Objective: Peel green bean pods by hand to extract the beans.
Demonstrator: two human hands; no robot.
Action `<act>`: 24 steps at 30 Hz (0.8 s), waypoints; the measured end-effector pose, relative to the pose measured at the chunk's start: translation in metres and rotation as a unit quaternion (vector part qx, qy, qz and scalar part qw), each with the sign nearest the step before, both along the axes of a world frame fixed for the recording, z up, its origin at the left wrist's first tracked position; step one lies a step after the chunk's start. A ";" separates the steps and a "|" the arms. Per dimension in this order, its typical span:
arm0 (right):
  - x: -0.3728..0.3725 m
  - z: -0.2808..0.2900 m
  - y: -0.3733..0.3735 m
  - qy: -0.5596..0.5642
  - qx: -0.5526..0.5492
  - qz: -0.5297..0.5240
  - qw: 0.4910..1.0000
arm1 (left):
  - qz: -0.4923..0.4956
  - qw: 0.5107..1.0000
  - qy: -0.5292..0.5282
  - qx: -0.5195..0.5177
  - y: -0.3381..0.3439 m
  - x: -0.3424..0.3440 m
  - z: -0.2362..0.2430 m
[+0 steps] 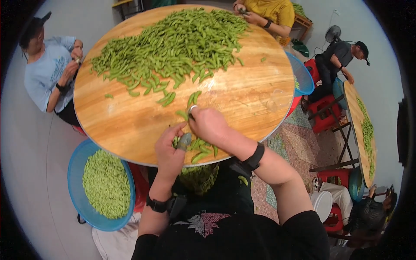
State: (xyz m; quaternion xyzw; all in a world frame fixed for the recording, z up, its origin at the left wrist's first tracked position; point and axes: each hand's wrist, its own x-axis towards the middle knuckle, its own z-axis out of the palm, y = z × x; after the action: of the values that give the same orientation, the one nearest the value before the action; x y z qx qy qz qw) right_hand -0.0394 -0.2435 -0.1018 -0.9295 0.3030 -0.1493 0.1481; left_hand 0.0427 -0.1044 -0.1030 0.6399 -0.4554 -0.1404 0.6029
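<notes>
Near the front edge of a round wooden table, my left hand is closed around green bean pods, which show between its fingers. A grey-green cover sits on its thumb. Just to the right, my right hand is curled shut with a silvery band at a fingertip; whatever it pinches is hidden. One pod touches the space between both hands. Several loose pods lie under and beside my right wrist. Farther off, a big heap of green pods covers the far half of the table.
A blue basket full of shelled green beans stands at my left. Green husks gather below the table edge at my lap. Another blue basket is at the right. Two people sit around this table; others work at a second table.
</notes>
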 end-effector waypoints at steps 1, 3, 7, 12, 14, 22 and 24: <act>0.001 0.001 0.002 -0.021 0.014 0.012 1.000 | -0.005 1.000 -0.006 -0.008 0.002 0.000 0.001; 0.003 0.007 0.002 -0.045 0.022 0.020 0.999 | 0.016 1.000 -0.021 0.001 0.004 0.003 -0.003; 0.017 0.012 0.006 -0.049 0.045 0.018 0.998 | 0.023 0.999 0.038 -0.013 0.008 0.006 -0.009; 0.023 0.005 -0.010 -0.033 0.020 0.031 0.999 | 0.028 0.997 0.067 -0.016 0.009 0.011 -0.011; 0.015 0.007 -0.028 -0.061 0.113 0.057 0.990 | 0.028 0.993 0.103 -0.039 0.009 0.013 -0.009; -0.015 0.031 0.014 -0.132 0.671 0.071 0.727 | -0.006 0.986 -0.167 -0.002 0.011 0.009 -0.004; -0.025 0.042 0.019 -0.145 0.685 0.041 0.712 | 0.009 0.996 -0.090 -0.007 0.011 0.008 -0.007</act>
State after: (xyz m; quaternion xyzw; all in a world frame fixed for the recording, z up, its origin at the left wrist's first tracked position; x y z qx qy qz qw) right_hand -0.0649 -0.2245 -0.0593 -0.5515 0.2583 -0.0272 0.7927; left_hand 0.0510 -0.0931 -0.1105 0.6496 -0.5026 -0.0734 0.5656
